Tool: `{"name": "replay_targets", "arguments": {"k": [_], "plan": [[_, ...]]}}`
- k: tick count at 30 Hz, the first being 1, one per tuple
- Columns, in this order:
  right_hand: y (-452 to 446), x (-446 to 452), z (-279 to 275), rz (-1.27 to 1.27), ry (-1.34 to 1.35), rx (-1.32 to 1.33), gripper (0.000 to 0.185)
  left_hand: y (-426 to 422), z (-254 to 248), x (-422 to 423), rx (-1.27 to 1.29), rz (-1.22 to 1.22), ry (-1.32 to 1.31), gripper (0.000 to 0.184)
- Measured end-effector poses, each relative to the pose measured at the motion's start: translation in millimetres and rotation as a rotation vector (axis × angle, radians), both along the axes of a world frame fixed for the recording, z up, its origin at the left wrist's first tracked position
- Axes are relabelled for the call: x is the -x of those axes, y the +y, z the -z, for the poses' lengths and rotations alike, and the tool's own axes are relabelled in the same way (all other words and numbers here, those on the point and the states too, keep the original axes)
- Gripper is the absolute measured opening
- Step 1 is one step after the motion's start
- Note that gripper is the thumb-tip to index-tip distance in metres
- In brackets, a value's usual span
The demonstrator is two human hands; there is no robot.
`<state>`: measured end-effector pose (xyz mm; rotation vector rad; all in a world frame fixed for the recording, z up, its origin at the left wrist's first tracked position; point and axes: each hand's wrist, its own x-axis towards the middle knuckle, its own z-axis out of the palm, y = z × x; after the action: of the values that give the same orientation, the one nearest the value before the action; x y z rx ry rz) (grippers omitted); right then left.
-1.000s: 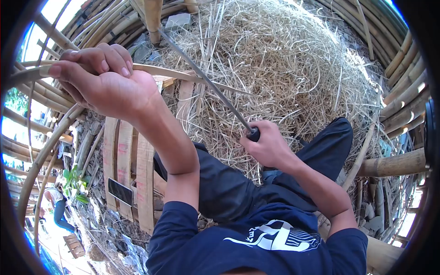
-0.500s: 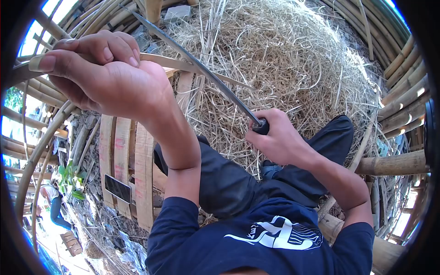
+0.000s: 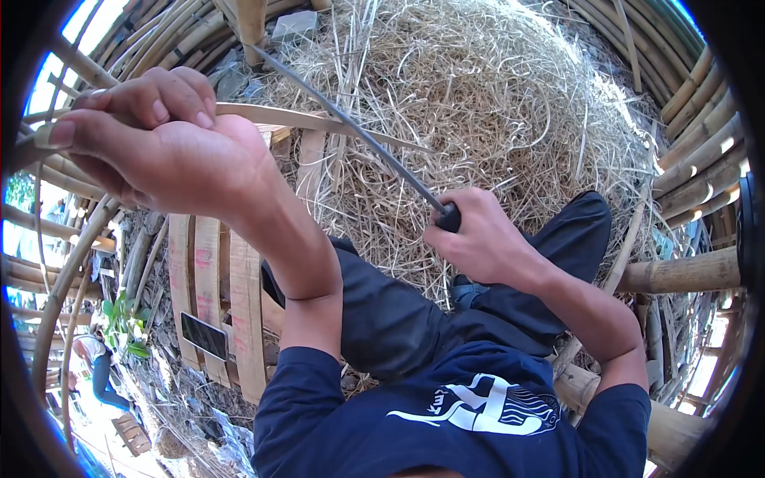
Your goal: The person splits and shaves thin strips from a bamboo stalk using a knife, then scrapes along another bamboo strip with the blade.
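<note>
My left hand (image 3: 171, 139) is raised at the upper left, its fingers closed around a long thin bamboo strip (image 3: 291, 117). The strip runs behind the hand to the left edge and narrows to a point over the shavings on the right. In front of my body, my right hand (image 3: 482, 239) grips the black handle of a long-bladed knife (image 3: 398, 166). Its blade slants up and to the left, crossing the strip in view; whether they touch I cannot tell.
A large heap of pale shavings (image 3: 478, 95) lies before my legs. On my left, a slatted wooden bench (image 3: 209, 263) carries a phone (image 3: 205, 335). Bamboo poles (image 3: 681, 277) surround the space. Another person (image 3: 100, 370) is outside at lower left.
My left hand and the strip have shifted slightly left and down in view. The knife's tip sits a little lower and further right. Both grips are unchanged.
</note>
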<state>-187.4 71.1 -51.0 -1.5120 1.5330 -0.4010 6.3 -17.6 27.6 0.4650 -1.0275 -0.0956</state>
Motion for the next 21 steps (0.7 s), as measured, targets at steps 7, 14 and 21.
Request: {"name": "replay_targets", "arguments": {"k": [7,14,21], "plan": [[0,-4,21,-0.009,-0.085,0.075,0.029,2,1,-2,-0.01,-0.065,-0.073,0.046],[-7,4,24,0.045,-0.054,0.022,0.026,-1,-1,2,0.01,-0.076,-0.043,0.043],[-8,3,45,0.043,-0.084,0.032,0.028,6,0,3,-0.024,-0.059,-0.01,0.04]]}}
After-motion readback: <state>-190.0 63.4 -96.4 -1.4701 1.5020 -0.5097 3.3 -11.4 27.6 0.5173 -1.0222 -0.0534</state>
